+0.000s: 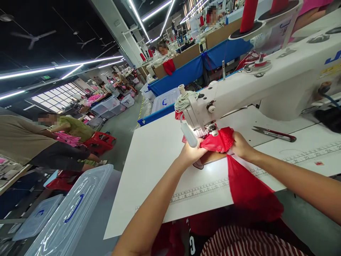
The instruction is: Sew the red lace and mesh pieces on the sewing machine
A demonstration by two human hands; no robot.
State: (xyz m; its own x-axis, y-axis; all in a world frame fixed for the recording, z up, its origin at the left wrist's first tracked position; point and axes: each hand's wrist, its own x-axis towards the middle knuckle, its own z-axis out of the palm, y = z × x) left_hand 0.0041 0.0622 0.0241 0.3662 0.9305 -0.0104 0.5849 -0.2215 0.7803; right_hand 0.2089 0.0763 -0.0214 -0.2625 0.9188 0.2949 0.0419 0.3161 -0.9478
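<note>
A piece of sheer red fabric (217, 141) lies under the needle area of a white sewing machine (239, 90). My left hand (192, 153) is closed on the fabric's left edge, its fingertips partly hidden behind the machine's pale lamp (189, 135). On the other side, my right hand (242, 145) pinches a bunched, lacy part of the same fabric. Below that hand, a loose red length hangs over the table's front edge towards my lap. The needle itself is hard to make out.
Thread snips (275, 134) lie on the white table (149, 156), right of my right hand. A printed ruler scale runs along the front edge. Red thread cones (249, 16) stand above the machine. Lidded plastic bins (77, 209) and people are on the left.
</note>
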